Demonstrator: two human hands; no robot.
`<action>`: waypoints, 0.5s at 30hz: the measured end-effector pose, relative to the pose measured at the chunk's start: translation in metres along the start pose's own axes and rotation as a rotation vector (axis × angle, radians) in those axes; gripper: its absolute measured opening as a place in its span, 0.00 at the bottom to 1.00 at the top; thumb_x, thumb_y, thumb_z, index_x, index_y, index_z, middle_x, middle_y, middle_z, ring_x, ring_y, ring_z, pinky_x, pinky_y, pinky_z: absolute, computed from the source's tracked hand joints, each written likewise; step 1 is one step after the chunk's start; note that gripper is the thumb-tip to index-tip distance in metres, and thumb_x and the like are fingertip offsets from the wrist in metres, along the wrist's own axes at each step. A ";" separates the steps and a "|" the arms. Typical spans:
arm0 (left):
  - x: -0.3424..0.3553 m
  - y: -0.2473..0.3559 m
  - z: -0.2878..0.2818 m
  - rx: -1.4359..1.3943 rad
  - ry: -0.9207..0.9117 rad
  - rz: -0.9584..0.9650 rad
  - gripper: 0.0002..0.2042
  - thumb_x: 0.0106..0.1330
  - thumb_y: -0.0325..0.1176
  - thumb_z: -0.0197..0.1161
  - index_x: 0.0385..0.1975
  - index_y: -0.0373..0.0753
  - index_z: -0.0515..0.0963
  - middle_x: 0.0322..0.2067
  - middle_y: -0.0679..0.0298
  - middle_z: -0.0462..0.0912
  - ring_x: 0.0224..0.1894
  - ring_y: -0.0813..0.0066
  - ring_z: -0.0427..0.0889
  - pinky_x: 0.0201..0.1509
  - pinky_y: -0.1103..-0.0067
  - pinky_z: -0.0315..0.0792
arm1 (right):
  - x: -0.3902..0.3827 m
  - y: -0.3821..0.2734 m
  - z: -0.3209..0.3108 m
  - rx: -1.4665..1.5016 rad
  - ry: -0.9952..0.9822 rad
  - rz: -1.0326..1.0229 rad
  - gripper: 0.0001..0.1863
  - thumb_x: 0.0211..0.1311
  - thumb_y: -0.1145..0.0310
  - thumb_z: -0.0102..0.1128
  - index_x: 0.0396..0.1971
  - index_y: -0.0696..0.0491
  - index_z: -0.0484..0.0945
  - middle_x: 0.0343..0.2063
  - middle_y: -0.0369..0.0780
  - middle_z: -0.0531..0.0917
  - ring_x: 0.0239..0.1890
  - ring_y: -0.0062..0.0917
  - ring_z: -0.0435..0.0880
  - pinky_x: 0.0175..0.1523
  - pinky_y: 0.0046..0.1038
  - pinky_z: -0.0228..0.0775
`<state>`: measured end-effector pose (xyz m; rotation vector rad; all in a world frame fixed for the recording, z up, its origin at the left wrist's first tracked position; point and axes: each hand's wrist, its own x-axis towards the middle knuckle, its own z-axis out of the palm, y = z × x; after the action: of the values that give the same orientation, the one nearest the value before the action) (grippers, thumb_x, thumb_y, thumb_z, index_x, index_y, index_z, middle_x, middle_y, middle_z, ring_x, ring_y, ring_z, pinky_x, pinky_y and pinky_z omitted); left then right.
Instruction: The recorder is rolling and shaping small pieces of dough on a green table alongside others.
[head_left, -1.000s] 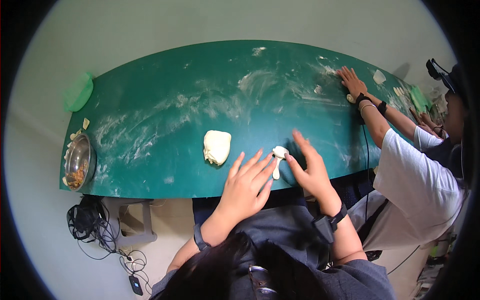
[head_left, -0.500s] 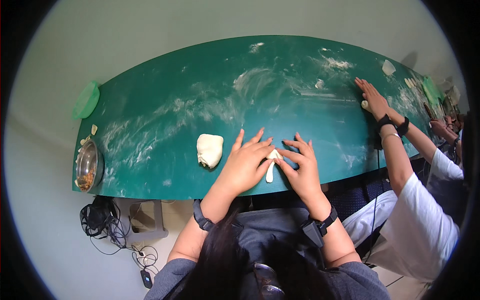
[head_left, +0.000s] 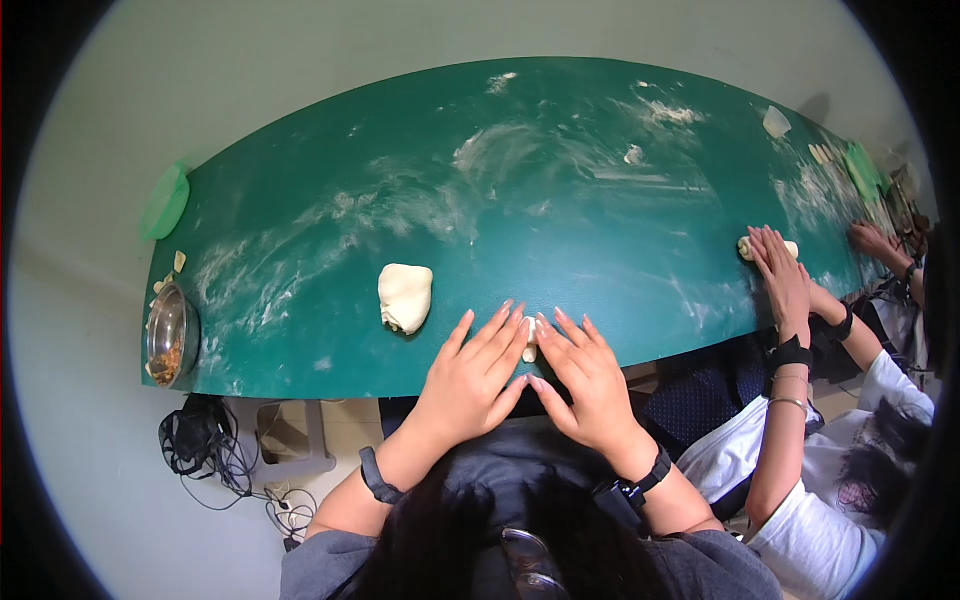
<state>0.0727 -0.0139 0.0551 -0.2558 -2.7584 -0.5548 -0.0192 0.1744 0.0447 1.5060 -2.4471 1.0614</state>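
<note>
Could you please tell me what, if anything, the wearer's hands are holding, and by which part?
Nothing appears gripped: the left hand and right hand lie open on either side of the small dough piece.

the wearer's hands are two, left hand [head_left: 467, 382] and right hand [head_left: 588, 384]. there is one small dough strip [head_left: 529, 351], one large dough lump [head_left: 405, 295], one dough roll [head_left: 746, 249], one metal bowl [head_left: 182, 318] and one green table [head_left: 620, 285].

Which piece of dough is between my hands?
The small, narrow piece, between your left hand and right hand. The big lump lies untouched further left; the roll at right is under a co-worker's hand.
</note>
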 end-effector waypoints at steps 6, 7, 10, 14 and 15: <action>-0.013 0.017 0.012 0.031 -0.085 -0.093 0.34 0.66 0.42 0.62 0.69 0.30 0.65 0.72 0.47 0.64 0.77 0.55 0.59 0.79 0.53 0.44 | -0.004 -0.012 -0.003 -0.051 -0.089 0.057 0.36 0.65 0.52 0.61 0.64 0.63 0.71 0.68 0.54 0.69 0.73 0.48 0.64 0.76 0.54 0.48; -0.014 0.020 0.015 0.030 -0.083 -0.088 0.34 0.66 0.42 0.62 0.69 0.30 0.65 0.72 0.47 0.64 0.77 0.55 0.59 0.79 0.53 0.44 | -0.006 -0.012 0.003 -0.075 -0.114 0.058 0.41 0.64 0.46 0.59 0.65 0.65 0.69 0.69 0.56 0.67 0.74 0.48 0.62 0.77 0.54 0.44; -0.015 0.024 0.022 0.028 -0.069 -0.166 0.37 0.66 0.45 0.62 0.71 0.29 0.62 0.72 0.44 0.62 0.77 0.51 0.58 0.79 0.51 0.41 | -0.005 -0.017 0.010 -0.082 -0.091 0.090 0.43 0.65 0.43 0.58 0.66 0.65 0.68 0.69 0.57 0.67 0.75 0.48 0.61 0.77 0.54 0.42; -0.001 0.021 0.019 0.072 -0.073 -0.170 0.39 0.64 0.47 0.63 0.71 0.29 0.61 0.72 0.44 0.62 0.77 0.52 0.57 0.79 0.50 0.39 | 0.001 -0.014 0.013 -0.092 -0.087 0.129 0.46 0.64 0.39 0.56 0.67 0.66 0.66 0.69 0.58 0.66 0.75 0.48 0.60 0.78 0.55 0.40; 0.004 0.020 0.016 0.086 -0.082 -0.178 0.40 0.63 0.48 0.63 0.71 0.28 0.62 0.72 0.44 0.62 0.77 0.53 0.56 0.79 0.49 0.38 | 0.003 -0.013 0.011 -0.110 -0.088 0.132 0.48 0.64 0.38 0.56 0.67 0.66 0.65 0.69 0.58 0.66 0.75 0.48 0.60 0.78 0.55 0.40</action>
<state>0.0689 0.0117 0.0495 -0.0131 -2.8942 -0.4767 -0.0070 0.1615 0.0444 1.4050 -2.6494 0.8811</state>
